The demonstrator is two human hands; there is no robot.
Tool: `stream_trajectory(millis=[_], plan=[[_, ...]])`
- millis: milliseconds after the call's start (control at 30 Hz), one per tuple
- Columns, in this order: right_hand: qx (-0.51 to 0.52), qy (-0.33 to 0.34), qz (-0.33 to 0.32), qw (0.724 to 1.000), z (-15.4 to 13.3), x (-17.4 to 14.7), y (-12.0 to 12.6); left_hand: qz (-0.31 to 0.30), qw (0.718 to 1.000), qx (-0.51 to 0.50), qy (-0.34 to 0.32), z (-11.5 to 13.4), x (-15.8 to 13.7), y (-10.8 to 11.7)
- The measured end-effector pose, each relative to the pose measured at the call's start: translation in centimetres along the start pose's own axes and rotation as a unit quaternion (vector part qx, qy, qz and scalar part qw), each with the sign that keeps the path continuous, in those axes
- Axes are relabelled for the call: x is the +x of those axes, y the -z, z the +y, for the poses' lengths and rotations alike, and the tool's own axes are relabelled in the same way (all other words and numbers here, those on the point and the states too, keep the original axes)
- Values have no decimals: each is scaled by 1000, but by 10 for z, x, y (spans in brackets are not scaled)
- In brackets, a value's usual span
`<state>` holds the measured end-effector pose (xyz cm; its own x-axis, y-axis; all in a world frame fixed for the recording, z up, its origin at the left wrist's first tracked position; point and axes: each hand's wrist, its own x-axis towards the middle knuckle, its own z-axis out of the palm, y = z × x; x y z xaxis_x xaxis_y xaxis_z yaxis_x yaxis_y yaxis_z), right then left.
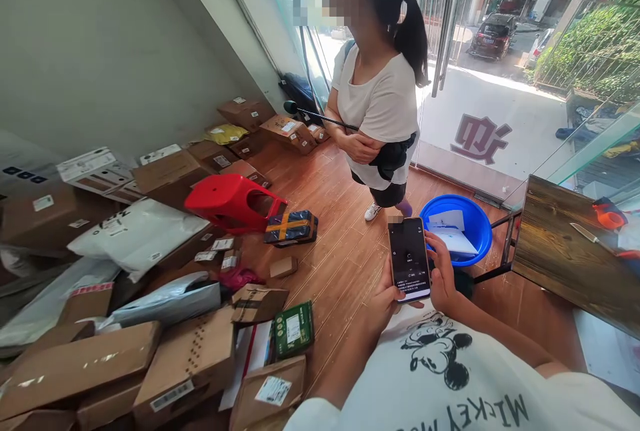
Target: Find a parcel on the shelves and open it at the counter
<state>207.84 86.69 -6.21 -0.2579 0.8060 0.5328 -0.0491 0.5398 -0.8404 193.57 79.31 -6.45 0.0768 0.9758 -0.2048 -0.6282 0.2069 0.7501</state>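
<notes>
A smartphone point(409, 254) with a dark screen and some lines of text near its bottom is held upright in front of my chest. My left hand point(384, 290) is closed around its lower left side, with the thumb by the bottom of the screen. On the other side, my right hand point(442, 271) grips the phone's right edge. Just behind the phone stands a blue tub point(486, 221) with white papers or packets inside.
A person point(377, 94) with folded arms stands ahead, a thin stick by their arms. Cardboard boxes point(187, 358), white bags point(135, 234) and a red stool point(225, 201) crowd the left floor. At right, a wooden table point(550, 251) carries a knife point(584, 232). Glass doors point(445, 31) stand behind.
</notes>
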Motion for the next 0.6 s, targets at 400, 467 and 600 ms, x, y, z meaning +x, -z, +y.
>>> stream_trajectory(millis=[400, 467, 600], plan=[[8, -28, -18, 999, -4, -14, -20, -23, 998, -63, 12, 18, -19, -1], [4, -22, -21, 1000, -5, -15, -23, -13, 998, -54, 11, 20, -23, -2], [19, -7, -27, 999, -9, -14, -28, -7, 999, -44, -1, 28, -29, -6]])
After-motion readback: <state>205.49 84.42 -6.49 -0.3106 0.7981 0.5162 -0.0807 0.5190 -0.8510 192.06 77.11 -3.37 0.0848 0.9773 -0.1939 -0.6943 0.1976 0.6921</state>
